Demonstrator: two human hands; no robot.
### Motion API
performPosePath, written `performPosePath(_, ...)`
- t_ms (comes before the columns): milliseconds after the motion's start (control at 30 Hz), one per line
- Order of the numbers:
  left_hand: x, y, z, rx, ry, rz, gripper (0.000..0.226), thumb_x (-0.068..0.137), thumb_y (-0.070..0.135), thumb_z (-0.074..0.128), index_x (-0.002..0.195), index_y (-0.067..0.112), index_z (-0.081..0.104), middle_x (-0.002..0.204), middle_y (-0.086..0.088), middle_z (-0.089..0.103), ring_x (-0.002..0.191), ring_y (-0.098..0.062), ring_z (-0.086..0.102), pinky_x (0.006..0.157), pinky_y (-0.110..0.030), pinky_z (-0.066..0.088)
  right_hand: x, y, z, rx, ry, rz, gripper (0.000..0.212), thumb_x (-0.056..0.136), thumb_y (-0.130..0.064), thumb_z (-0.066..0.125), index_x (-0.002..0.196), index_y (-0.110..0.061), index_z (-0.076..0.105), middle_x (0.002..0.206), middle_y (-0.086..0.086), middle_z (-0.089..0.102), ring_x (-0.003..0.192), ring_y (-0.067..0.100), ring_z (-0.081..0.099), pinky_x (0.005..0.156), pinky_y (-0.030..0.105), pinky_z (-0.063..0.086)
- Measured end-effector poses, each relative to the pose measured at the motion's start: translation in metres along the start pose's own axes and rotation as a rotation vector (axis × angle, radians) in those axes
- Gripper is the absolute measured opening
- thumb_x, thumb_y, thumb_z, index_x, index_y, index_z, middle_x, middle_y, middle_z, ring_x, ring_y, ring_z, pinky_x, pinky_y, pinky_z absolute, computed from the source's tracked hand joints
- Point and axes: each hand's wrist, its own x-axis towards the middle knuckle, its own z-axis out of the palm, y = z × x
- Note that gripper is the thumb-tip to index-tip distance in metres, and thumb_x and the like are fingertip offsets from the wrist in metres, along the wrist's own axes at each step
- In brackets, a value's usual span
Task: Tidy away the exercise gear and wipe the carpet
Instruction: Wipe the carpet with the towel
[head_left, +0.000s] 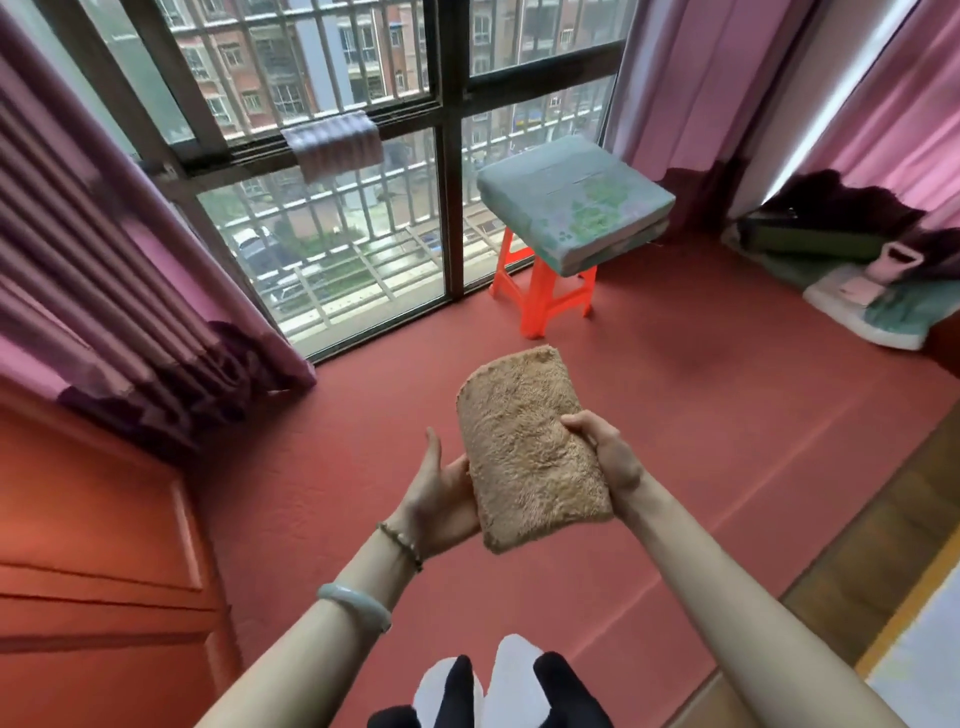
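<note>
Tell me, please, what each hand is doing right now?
Left hand: supports the folded cloth from beneath, thumb raised; fingers hidden, so grip cannot be told.
Right hand: grips the cloth's right edge.
</note>
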Motion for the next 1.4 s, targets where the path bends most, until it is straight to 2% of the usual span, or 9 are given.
performPosePath(100,-0.002,0.004,-0.005,-0.010,0.008,0.047,0.101,0.076,0.081,0.004,0.142,0.011,0.035,0.141,-0.018,0.045,0.129,-0.035,0.043,0.104,-0.050,0.038,0.006,0.006,0.006,-0.078,0.094,-0.002,0.041,0.094,-0.034,0.048,0.116,0.000,0.055,0.102,0.018,0.070,0.088,0.030,0.069,0.076,0.037,0.058)
performPosePath(233,-0.007,0.007,0.000,0.001,-0.037,0.065,0.103,0.075,0.081,0.004,0.136,0.007,0.043,0.137,-0.020,0.049,0.126,-0.037,0.047,0.103,-0.051,0.038,0.017,0.020,0.015,-0.100,0.099,0.047,0.081,0.073,-0.049,0.072,0.133,-0.004,0.043,0.124,0.021,0.060,0.110,0.037,0.061,0.093,0.049,0.050)
performPosePath(433,-0.011,0.019,0.000,0.114,0.008,0.071,0.102,0.076,0.080,0.004,0.126,0.005,0.052,0.126,-0.020,0.058,0.114,-0.033,0.058,0.092,-0.043,0.051,0.026,0.040,0.031,0.118,-0.028,0.144,0.045,0.085,-0.038,0.050,0.114,-0.004,0.058,0.103,0.015,0.070,0.092,0.028,0.068,0.086,0.041,0.055)
performPosePath(567,-0.011,0.030,-0.017,0.331,0.105,0.093,0.101,0.072,0.080,0.012,0.123,0.005,0.055,0.123,-0.018,0.061,0.117,-0.031,0.056,0.104,-0.045,0.039,0.034,0.043,0.036,0.158,-0.044,0.204,0.059,0.068,-0.037,0.079,0.113,-0.002,0.064,0.112,0.020,0.066,0.101,0.033,0.065,0.090,0.045,0.053)
performPosePath(833,-0.005,0.039,-0.079,0.495,0.556,0.254,0.087,0.086,0.069,-0.003,0.118,0.018,0.059,0.139,-0.005,0.047,0.127,-0.021,0.036,0.098,-0.038,0.027,0.060,0.051,0.009,0.147,-0.046,0.233,0.060,0.047,-0.033,0.088,0.097,-0.005,0.071,0.093,0.016,0.070,0.083,0.030,0.069,0.073,0.041,0.058)
performPosePath(1100,-0.004,0.007,-0.169,0.433,0.960,0.252,0.070,0.094,0.060,0.007,0.115,0.018,0.059,0.140,-0.007,0.045,0.130,-0.023,0.036,0.103,-0.040,0.029,0.125,0.051,-0.083,0.096,0.186,0.349,0.067,0.058,-0.040,0.081,0.113,-0.008,0.062,0.099,0.013,0.071,0.086,0.028,0.070,0.070,0.045,0.059)
performPosePath(1200,0.021,-0.015,-0.213,0.535,1.082,0.253,0.063,0.098,0.053,0.015,0.120,0.013,0.057,0.137,-0.009,0.047,0.129,-0.023,0.038,0.106,-0.040,0.030,0.166,0.067,-0.115,0.027,0.220,0.438,0.044,0.081,-0.039,0.059,0.113,-0.008,0.060,0.096,0.011,0.072,0.084,0.025,0.071,0.067,0.043,0.059)
performPosePath(1300,0.061,-0.046,-0.268,0.810,1.224,0.118,0.054,0.099,0.049,0.023,0.123,0.012,0.054,0.138,-0.014,0.046,0.132,-0.030,0.034,0.110,-0.039,0.021,0.215,0.100,-0.152,-0.111,0.241,0.474,0.026,0.093,-0.031,0.051,0.105,-0.010,0.060,0.085,0.008,0.074,0.075,0.021,0.072,0.064,0.037,0.060)
performPosePath(1400,0.107,-0.083,-0.352,1.031,1.262,-0.076,0.066,0.091,0.059,0.024,0.131,0.012,0.047,0.139,-0.015,0.043,0.132,-0.032,0.029,0.108,-0.040,0.018,0.272,0.159,-0.199,-0.309,0.289,0.458,0.031,0.089,-0.023,0.059,0.115,-0.006,0.058,0.097,0.011,0.071,0.083,0.024,0.070,0.074,0.039,0.059)
